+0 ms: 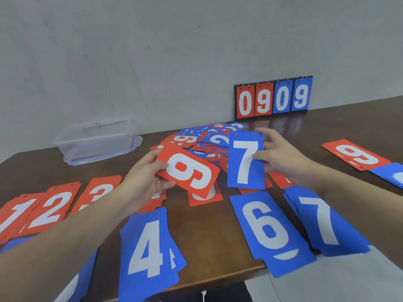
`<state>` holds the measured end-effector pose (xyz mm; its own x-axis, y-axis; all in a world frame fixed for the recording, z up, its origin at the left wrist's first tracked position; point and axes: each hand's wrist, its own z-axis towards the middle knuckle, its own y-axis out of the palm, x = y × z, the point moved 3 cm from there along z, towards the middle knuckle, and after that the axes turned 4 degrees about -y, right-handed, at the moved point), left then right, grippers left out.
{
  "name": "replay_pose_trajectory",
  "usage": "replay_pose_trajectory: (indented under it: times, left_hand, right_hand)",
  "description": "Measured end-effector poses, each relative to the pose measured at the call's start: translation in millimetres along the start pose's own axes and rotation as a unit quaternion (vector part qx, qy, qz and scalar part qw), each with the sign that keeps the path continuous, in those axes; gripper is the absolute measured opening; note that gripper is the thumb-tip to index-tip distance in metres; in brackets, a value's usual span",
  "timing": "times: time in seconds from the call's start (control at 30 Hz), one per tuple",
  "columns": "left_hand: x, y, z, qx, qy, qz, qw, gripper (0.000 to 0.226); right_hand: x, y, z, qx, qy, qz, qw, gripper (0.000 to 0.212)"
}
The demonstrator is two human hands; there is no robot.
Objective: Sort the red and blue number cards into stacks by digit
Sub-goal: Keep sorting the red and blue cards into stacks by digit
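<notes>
Nearest, blue stacks are lying at the table [205, 243] edge: blue 4 stack [148, 251], blue 6 stack [270, 232], blue 7 stack [322, 223]. Red 1 stack [15, 214], red 2 stack [54, 210] and red 3 stack [100, 192] are sitting left. The left hand [146, 177] is pinching a tilted red 9 card [188, 172]; the right hand [281, 158] is gripping an upright blue 7 card [245, 162]. Behind, the unsorted pile [202, 138] is lying beside a clear plastic box [96, 140]; a scoreboard [273, 98] is showing 0909.

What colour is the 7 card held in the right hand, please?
Blue with a white digit: the 7 card, head view.
</notes>
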<state>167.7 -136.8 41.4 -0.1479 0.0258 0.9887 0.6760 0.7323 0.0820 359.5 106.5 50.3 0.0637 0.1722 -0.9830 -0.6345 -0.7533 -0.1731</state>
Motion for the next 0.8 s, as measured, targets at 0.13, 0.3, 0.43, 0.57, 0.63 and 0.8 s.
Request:
replay_pose_trajectory:
  times: [0.13, 0.3, 0.43, 0.57, 0.63, 0.8]
  left_hand:
    - [-4, 19, -9, -0.022, 0.006, 0.013, 1.0, 0.027]
    - [-7, 45, -20, -0.052, 0.008, 0.033, 0.998, 0.026]
    - [-7, 68, -22, -0.065, 0.01, 0.041, 0.997, 0.032]
    - [-10, 91, -19, -0.073, 0.003, 0.041, 0.996, 0.029]
    - [-12, 99, -19, -0.079, -0.002, 0.051, 0.996, 0.027]
    - [-14, 116, -17, -0.082, -0.005, 0.053, 0.995, 0.026]
  right_hand:
    - [-1, -26, -19, 0.035, 0.016, -0.022, 0.999, 0.044]
    - [4, -61, -39, 0.067, 0.035, -0.069, 0.995, 0.031]
    - [15, -88, -60, 0.067, 0.037, -0.15, 0.986, 0.028]
    - [35, -103, -75, 0.044, 0.045, -0.192, 0.979, 0.025]
    - [44, -107, -79, 0.031, 0.026, -0.25, 0.967, 0.024]
    - [62, -112, -80, 0.027, -0.02, -0.366, 0.93, 0.026]
